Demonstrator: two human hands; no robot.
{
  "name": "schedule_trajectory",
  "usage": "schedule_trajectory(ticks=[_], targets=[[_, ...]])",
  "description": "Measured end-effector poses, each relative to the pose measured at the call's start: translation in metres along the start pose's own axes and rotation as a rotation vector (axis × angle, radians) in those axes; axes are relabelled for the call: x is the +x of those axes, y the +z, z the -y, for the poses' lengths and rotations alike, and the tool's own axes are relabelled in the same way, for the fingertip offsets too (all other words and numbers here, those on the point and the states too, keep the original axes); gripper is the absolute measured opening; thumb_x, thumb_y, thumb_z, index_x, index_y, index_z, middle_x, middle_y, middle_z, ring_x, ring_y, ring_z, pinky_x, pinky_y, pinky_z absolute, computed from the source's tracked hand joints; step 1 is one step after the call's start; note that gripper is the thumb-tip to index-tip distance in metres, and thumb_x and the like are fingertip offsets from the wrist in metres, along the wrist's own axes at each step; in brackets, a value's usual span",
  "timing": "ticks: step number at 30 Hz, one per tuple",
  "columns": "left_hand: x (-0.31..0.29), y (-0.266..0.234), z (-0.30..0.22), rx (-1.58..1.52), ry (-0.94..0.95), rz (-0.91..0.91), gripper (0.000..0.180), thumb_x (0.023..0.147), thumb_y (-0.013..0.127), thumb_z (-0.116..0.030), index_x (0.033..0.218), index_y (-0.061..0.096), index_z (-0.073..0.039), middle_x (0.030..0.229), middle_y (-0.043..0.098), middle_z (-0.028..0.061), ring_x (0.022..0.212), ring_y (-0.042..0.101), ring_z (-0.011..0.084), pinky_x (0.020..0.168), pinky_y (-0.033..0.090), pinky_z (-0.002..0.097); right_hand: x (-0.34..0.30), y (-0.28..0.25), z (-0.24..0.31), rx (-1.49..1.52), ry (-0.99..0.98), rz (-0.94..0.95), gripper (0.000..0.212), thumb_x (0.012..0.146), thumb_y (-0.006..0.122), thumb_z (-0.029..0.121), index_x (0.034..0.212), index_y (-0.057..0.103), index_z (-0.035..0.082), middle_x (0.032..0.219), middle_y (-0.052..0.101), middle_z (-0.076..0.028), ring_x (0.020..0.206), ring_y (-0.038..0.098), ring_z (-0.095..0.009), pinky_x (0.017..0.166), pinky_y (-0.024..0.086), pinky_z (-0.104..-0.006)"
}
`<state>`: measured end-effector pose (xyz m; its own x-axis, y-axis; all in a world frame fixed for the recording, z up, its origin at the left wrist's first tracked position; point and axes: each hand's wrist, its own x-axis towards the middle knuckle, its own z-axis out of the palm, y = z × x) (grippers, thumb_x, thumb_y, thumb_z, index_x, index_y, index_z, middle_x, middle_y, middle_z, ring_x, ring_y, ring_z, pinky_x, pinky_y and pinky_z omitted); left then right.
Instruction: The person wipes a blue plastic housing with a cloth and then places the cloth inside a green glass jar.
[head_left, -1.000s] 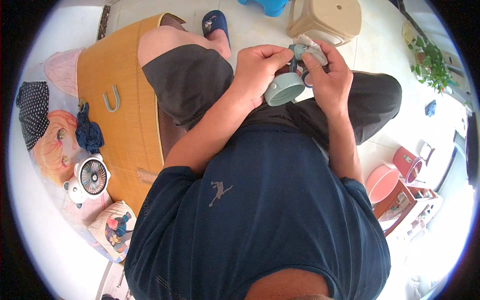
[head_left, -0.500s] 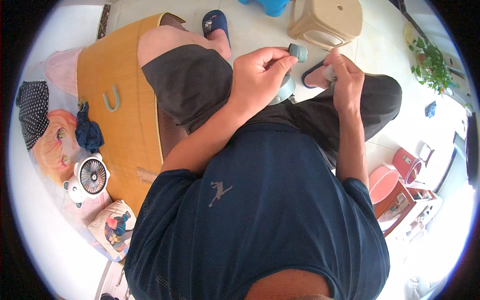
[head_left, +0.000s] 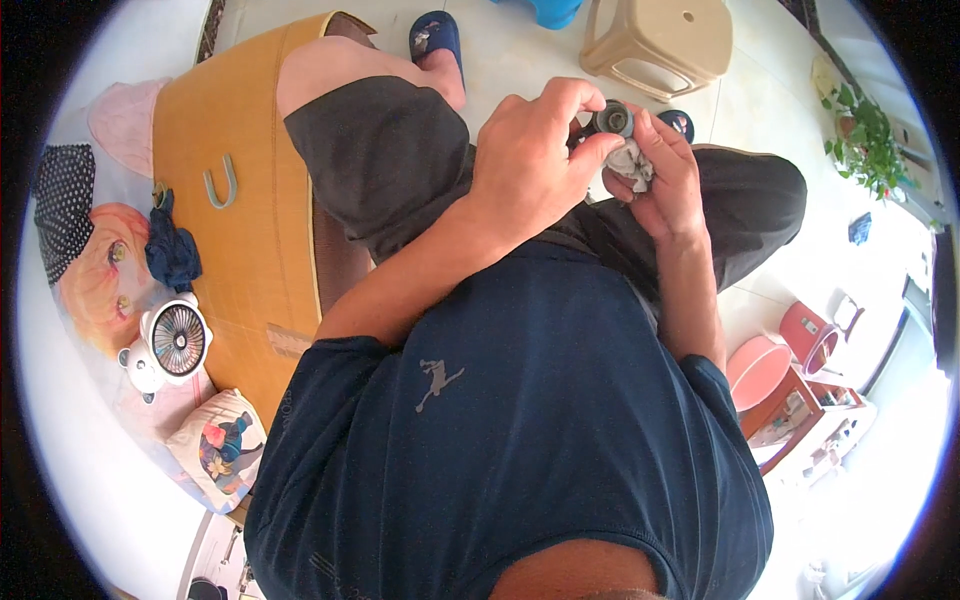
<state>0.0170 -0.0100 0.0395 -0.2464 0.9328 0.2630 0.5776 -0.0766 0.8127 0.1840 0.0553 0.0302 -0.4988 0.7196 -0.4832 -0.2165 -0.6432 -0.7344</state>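
My left hand [head_left: 535, 150] pinches a small round grey-green cap [head_left: 613, 118] between thumb and fingers. Its hollow, ringed end now faces up toward me. My right hand [head_left: 667, 175] is closed on a crumpled white tissue [head_left: 630, 165] just below the cap, and its thumb and fingertips meet the cap's right side. Both hands are together above my lap. Whatever lies in my lap beneath them is hidden by the hands.
A tan-topped mat [head_left: 245, 220] at my left bears a grey U-shaped piece [head_left: 220, 182], a white fan [head_left: 178, 340] and a cushion [head_left: 225, 445]. Ahead stands a beige plastic stool [head_left: 655, 45] beside a blue one [head_left: 550, 10]. Pink basins [head_left: 760, 370] and a leafy plant [head_left: 865, 140] are at right.
My right hand has come left with the tissue, up against the cap. The cap has been turned so its hollow end shows. The larger grey-green piece in my lap has become hidden.
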Motion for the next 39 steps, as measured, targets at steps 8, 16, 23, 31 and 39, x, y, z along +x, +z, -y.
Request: schedule_trajectory(ticks=[8,16,23,31,39], targets=[[0.003,-0.005,-0.004,-0.032,0.009,0.040,0.048,0.081,0.089,-0.010,0.119,0.059,-0.006,0.100,0.072,0.0085,0.081,0.074,0.0240,0.071,0.060,0.0372,0.005,-0.013,-0.010,0.252,0.045,0.171,0.039,0.114,0.048,0.032,0.115,0.065,-0.003,0.088,0.065,-0.008,0.065,0.056,-0.013,0.050,0.041,-0.0269],[0.003,-0.008,-0.007,-0.011,0.076,0.002,0.050,0.080,0.089,-0.010,0.120,0.059,-0.007,0.104,0.073,0.0085,0.081,0.073,0.0257,0.073,0.059,0.0379,0.002,-0.011,-0.007,0.238,0.037,0.183,0.039,0.114,0.051,0.033,0.112,0.068,-0.002,0.080,0.064,-0.007,0.062,0.054,-0.012,0.051,0.042,-0.0266],[0.003,-0.007,-0.002,-0.042,0.084,-0.004,0.051,0.081,0.089,-0.011,0.121,0.058,-0.005,0.105,0.076,0.0087,0.083,0.076,0.0209,0.072,0.061,0.0330,-0.001,-0.009,-0.006,0.087,-0.008,0.144,0.035,0.112,0.053,0.035,0.122,0.066,0.004,0.095,0.067,-0.006,0.070,0.055,-0.010,0.054,0.042,-0.0246],[0.007,-0.008,0.002,-0.147,0.020,0.067,0.051,0.080,0.090,-0.011,0.126,0.067,-0.005,0.105,0.078,0.0087,0.082,0.076,0.0192,0.071,0.060,0.0315,-0.005,0.002,-0.005,0.013,-0.126,0.018,0.033,0.113,0.053,0.029,0.125,0.066,0.001,0.097,0.071,-0.004,0.074,0.064,-0.010,0.060,0.051,-0.0249],[0.008,-0.004,0.003,-0.138,0.097,0.081,0.045,0.080,0.088,-0.007,0.121,0.071,-0.003,0.105,0.074,0.0120,0.080,0.072,0.0187,0.072,0.059,0.0314,-0.003,-0.007,-0.007,-0.057,-0.106,0.068,0.035,0.114,0.046,0.028,0.131,0.062,0.003,0.102,0.069,-0.005,0.076,0.061,-0.011,0.060,0.048,-0.0263]])
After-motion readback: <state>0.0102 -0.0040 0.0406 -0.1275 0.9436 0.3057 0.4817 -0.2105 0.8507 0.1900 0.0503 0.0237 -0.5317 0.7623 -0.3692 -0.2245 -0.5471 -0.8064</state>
